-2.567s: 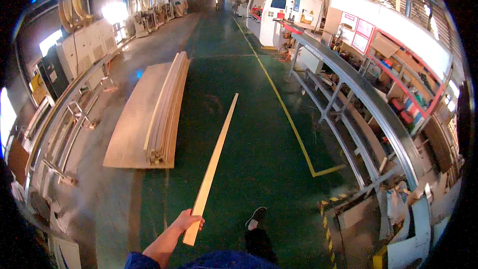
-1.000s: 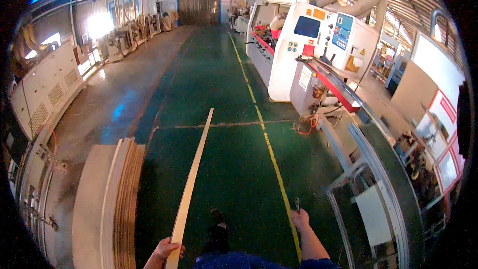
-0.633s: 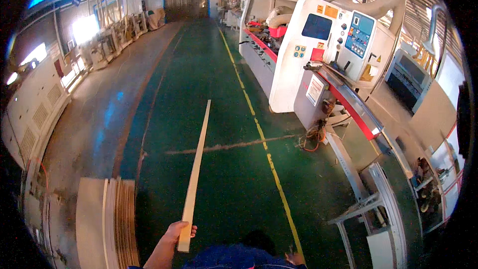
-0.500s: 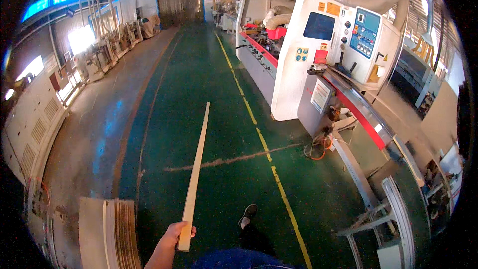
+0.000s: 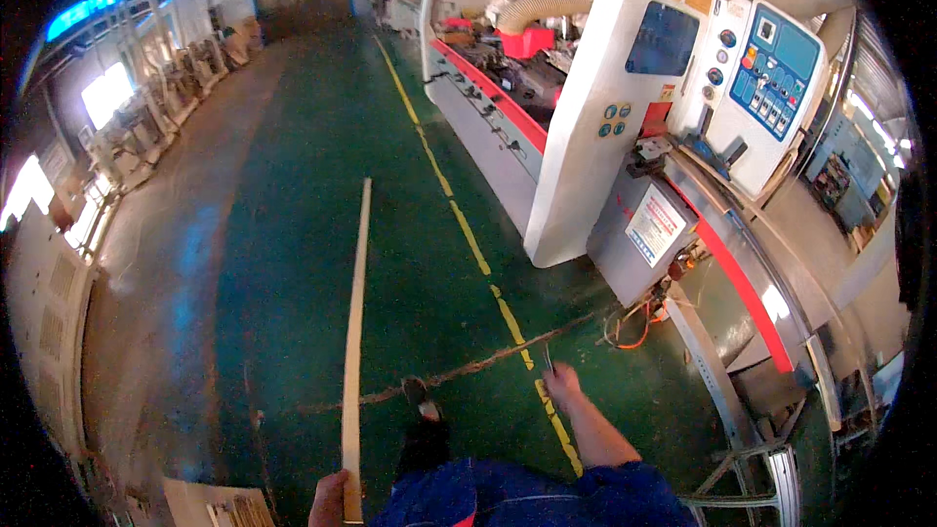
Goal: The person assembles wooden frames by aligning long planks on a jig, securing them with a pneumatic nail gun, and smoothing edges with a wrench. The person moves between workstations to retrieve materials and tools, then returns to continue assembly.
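Observation:
At the lower left, my left hand (image 5: 330, 498) is closed around the near end of a long, narrow wooden strip (image 5: 357, 332). The strip points forward above the green floor, its far end touching nothing. My right hand (image 5: 562, 385) is out ahead of my body, over the yellow floor line, with its fingers closed. A thin, slender object (image 5: 548, 358) sticks up from those fingers; it is too small and blurred to name.
A large white woodworking machine (image 5: 576, 156) with a blue control panel (image 5: 776, 73) stands on the right. Its red-edged infeed table (image 5: 747, 283) reaches toward me, near a metal frame (image 5: 781, 488). Stacked boards (image 5: 215, 503) lie at lower left. Machines line the left wall.
I have stepped forward, so the machine looks nearer and the board stack has slid toward the lower edge. My right hand has come into view. The strip stays in my left hand.

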Demonstrator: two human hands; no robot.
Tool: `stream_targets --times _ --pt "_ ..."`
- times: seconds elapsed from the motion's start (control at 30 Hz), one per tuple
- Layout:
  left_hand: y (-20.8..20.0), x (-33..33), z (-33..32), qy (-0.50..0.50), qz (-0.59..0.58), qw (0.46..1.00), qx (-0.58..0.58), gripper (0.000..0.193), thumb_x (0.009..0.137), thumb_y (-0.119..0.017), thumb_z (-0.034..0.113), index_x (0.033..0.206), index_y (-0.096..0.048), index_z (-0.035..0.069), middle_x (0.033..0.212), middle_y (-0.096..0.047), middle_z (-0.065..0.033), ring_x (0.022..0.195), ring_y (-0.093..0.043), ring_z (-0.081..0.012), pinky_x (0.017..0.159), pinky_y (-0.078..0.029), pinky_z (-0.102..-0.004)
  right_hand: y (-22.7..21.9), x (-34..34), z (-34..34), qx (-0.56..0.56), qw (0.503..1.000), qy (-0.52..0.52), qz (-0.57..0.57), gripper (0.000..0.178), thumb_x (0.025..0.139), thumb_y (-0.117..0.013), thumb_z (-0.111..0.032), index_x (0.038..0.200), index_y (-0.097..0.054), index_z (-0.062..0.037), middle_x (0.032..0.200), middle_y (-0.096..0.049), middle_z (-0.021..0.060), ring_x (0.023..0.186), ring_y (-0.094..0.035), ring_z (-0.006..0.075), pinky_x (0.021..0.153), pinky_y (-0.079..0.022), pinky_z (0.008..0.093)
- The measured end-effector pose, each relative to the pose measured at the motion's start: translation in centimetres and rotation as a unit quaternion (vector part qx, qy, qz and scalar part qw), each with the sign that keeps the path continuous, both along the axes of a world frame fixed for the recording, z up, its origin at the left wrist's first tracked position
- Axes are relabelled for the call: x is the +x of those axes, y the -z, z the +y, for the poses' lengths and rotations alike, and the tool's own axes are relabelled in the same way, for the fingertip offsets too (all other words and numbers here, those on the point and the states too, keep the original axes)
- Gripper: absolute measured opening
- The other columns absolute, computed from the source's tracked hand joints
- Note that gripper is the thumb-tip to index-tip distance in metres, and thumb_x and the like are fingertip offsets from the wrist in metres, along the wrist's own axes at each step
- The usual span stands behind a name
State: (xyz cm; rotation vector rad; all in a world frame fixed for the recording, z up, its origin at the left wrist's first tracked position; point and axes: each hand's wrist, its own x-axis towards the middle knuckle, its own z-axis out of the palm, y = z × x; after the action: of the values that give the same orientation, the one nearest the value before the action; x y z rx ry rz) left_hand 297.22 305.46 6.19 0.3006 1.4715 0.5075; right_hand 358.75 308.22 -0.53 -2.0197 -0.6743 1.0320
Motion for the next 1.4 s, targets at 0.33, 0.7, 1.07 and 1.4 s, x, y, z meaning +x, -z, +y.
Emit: stream_targets --times 0.33,0.7,1.07,1.4 --pt "-1.8 8.2 37.5 0.087 0.088 0.99 0.062 0.034 0.1 -0.054 0.029 0.108 -0.061 -0.003 0.083 -0.065 -0.0162 0.069 -0.065 -0.0294 0.062 -0.054 -0.0428 -26.3 0.3 34.9 0.304 0.862 -0.045 0.402 0.037 0.107 -0.049 -0.018 0.141 -0.05 -0.0023 0.115 -0.069 0.016 0.088 -0.071 0.0247 0.071 -0.058 0.0362" --pt "0.7 15.2 71.1 0.126 0.115 0.981 0.092 0.035 0.1 -0.056 0.033 0.106 -0.064 -0.001 0.083 -0.065 -0.0154 0.07 -0.065 -0.03 0.061 -0.055 -0.046 -20.6 10.7 62.9 0.334 0.869 0.011 0.364 0.036 0.108 -0.046 -0.016 0.14 -0.052 -0.0011 0.113 -0.069 0.0176 0.084 -0.071 0.024 0.069 -0.056 0.0342" --pt "8.0 19.6 82.6 0.322 0.254 0.909 0.08 0.031 0.091 -0.068 0.039 0.113 -0.065 0.017 0.083 -0.068 -0.0088 0.074 -0.068 -0.0286 0.064 -0.053 -0.0435 -13.9 28.4 90.1 0.152 0.974 0.13 0.109 0.029 0.102 -0.05 -0.008 0.13 -0.056 -0.0032 0.093 -0.069 0.0064 0.063 -0.06 0.0099 0.054 -0.047 0.0265" --pt "14.2 25.2 105.0 0.594 0.393 0.701 0.029 0.038 0.089 -0.067 0.033 0.124 -0.057 0.027 0.102 -0.072 -0.0166 0.088 -0.071 -0.0386 0.073 -0.055 -0.0498 -11.4 41.0 105.8 0.017 0.935 0.179 -0.306 0.034 0.093 -0.06 -0.012 0.125 -0.061 0.0012 0.113 -0.069 0.0218 0.107 -0.066 0.0392 0.093 -0.051 0.0452"
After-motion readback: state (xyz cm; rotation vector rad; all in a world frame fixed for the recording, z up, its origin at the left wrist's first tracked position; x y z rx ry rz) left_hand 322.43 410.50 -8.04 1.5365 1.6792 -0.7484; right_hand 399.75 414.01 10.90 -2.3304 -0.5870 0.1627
